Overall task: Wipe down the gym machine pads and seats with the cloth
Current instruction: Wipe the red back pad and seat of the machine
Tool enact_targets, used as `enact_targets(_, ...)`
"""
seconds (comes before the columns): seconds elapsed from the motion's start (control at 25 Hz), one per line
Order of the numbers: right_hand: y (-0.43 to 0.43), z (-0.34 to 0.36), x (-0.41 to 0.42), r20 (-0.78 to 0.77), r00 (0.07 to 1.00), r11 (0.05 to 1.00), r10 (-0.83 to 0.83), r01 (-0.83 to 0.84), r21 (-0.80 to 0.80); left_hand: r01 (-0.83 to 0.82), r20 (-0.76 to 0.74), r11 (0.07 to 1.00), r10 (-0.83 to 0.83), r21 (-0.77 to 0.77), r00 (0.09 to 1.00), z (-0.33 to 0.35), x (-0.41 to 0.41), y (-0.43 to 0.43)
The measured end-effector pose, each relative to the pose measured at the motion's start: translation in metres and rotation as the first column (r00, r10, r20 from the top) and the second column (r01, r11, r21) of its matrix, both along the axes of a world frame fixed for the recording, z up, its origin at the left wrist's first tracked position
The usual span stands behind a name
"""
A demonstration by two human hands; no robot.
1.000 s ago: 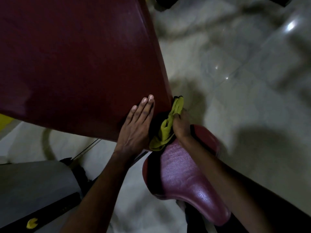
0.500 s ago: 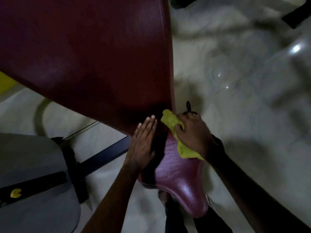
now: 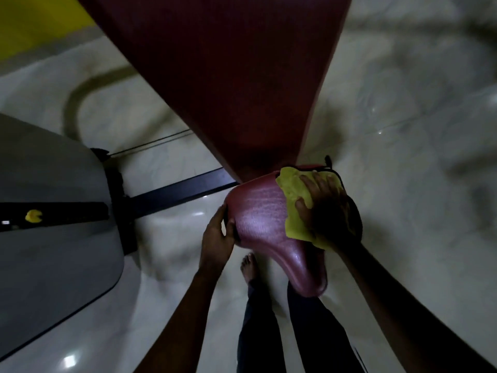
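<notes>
Yellow cloth (image 3: 293,190) under spread right hand (image 3: 326,209) on seat (image 3: 263,220), left hand (image 3: 216,238) gripping seat

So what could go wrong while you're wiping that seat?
The yellow cloth under the right hand covers only the right side of the seat, so the left part and the narrow front tip might get missed. A thin black cord loops right beside the cloth and could snag in it. The bare foot stands on shiny floor just under the seat, so a slip or a stubbed toe seems possible.
</notes>
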State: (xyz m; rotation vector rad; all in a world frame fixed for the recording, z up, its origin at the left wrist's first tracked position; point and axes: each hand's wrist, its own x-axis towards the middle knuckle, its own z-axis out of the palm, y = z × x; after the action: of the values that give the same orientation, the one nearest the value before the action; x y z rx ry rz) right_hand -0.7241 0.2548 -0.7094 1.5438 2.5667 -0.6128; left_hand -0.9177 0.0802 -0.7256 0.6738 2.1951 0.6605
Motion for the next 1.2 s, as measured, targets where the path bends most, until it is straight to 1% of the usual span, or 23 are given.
enact_targets(0.08, -0.013, 0.024, -0.001, 0.060, 0.980, 0.977, 0.191, -0.196, 0.086, -0.058, 0.078, 0.998, 0.055, 0.031, 0.995, 0.000, 0.004, -0.008)
enact_targets(0.12, -0.012, 0.024, -0.005, 0.071, 0.972, 0.967, 0.224, -0.230, 0.106, -0.085, 0.088, 0.996, 0.083, 0.023, 0.993, -0.004, 0.004, -0.009)
enact_targets(0.16, -0.011, 0.019, -0.011, 0.076, 0.978, 0.975, 0.193, -0.200, 0.092, -0.101, 0.091, 0.995, 0.100, 0.009, 0.991, -0.008, 0.003, -0.010)
enact_targets(0.24, -0.001, -0.006, -0.023, 0.078, 0.994, 0.997, 0.076, -0.076, 0.007, -0.099, 0.092, 0.995, 0.099, -0.003, 0.991, -0.013, 0.002, -0.013)
enact_targets(0.28, 0.001, -0.020, -0.029, 0.096, 0.994, 0.998, 0.059, -0.056, -0.041, -0.101, 0.106, 0.995, 0.100, 0.010, 0.989, -0.014, 0.001, -0.014)
enact_targets(0.36, -0.007, -0.030, -0.044, 0.129, 0.985, 0.988, 0.118, -0.104, -0.113, -0.177, 0.177, 0.983, 0.167, 0.044, 0.970, -0.015, -0.003, -0.015)
enact_targets(0.4, -0.015, -0.028, -0.053, 0.130, 0.981, 0.985, 0.147, -0.133, -0.108, -0.264, 0.248, 0.964, 0.246, 0.042, 0.937, -0.013, -0.004, -0.015)
enact_targets(0.44, -0.023, -0.027, -0.061, 0.126, 0.977, 0.981, 0.174, -0.162, -0.103, -0.378, 0.355, 0.926, 0.348, 0.016, 0.868, -0.011, -0.007, -0.016)
enact_targets(0.48, -0.033, -0.026, -0.068, 0.122, 0.972, 0.978, 0.199, -0.189, -0.087, -0.478, 0.478, 0.878, 0.430, -0.023, 0.766, -0.011, -0.010, -0.017)
enact_targets(0.52, -0.044, -0.027, -0.073, 0.118, 0.969, 0.975, 0.218, -0.211, -0.070, -0.541, 0.582, 0.839, 0.471, -0.063, 0.663, -0.009, -0.014, -0.017)
enact_targets(0.56, -0.056, -0.028, -0.078, 0.114, 0.966, 0.972, 0.233, -0.227, -0.061, -0.565, 0.649, 0.820, 0.479, -0.091, 0.591, -0.007, -0.017, -0.017)
enact_targets(0.6, -0.067, -0.029, -0.083, 0.096, 0.964, 0.969, 0.246, -0.242, -0.060, -0.576, 0.686, 0.810, 0.479, -0.105, 0.548, -0.006, -0.022, -0.017)
enact_targets(0.68, -0.091, -0.023, -0.086, 0.050, 0.966, 0.966, 0.255, -0.252, -0.061, -0.610, 0.705, 0.783, 0.499, -0.118, 0.504, -0.005, -0.026, -0.016)
enact_targets(0.72, -0.102, -0.019, -0.081, 0.029, 0.967, 0.967, 0.252, -0.251, -0.054, -0.619, 0.692, 0.776, 0.515, -0.125, 0.506, -0.004, -0.028, -0.014)
enact_targets(0.8, -0.112, -0.018, -0.061, -0.004, 0.964, 0.964, 0.267, -0.267, -0.020, -0.604, 0.649, 0.789, 0.519, -0.113, 0.556, -0.005, -0.029, -0.013)
enact_targets(0.88, -0.097, -0.020, -0.047, -0.020, 0.961, 0.961, 0.276, -0.277, -0.016, -0.546, 0.592, 0.832, 0.492, -0.103, 0.638, -0.009, -0.030, -0.013)
enact_targets(0.96, -0.069, -0.027, -0.051, 0.004, 0.972, 0.972, 0.233, -0.233, -0.022, -0.485, 0.535, 0.869, 0.457, -0.098, 0.711, -0.012, -0.028, -0.013)
enact_targets(1.04, -0.039, -0.033, -0.063, 0.031, 0.974, 0.973, 0.222, -0.220, -0.075, -0.406, 0.478, 0.910, 0.393, -0.082, 0.785, -0.011, -0.020, -0.012)
enact_targets(1.08, -0.028, -0.035, -0.064, 0.043, 0.969, 0.966, 0.242, -0.236, -0.102, -0.324, 0.435, 0.943, 0.326, -0.082, 0.839, -0.011, -0.015, -0.011)
enact_targets(1.12, -0.020, -0.036, -0.061, 0.047, 0.966, 0.962, 0.256, -0.249, -0.112, -0.189, 0.365, 0.976, 0.214, -0.104, 0.906, -0.012, -0.011, -0.009)
enact_targets(1.16, -0.013, -0.038, -0.053, 0.040, 0.970, 0.965, 0.242, -0.235, -0.118, -0.024, 0.269, 0.988, 0.064, -0.151, 0.961, -0.011, -0.008, -0.008)
enact_targets(1.2, -0.009, -0.038, -0.041, 0.024, 0.981, 0.975, 0.194, -0.190, -0.111, 0.108, 0.164, 0.975, -0.077, -0.193, 0.983, -0.013, -0.007, -0.009)
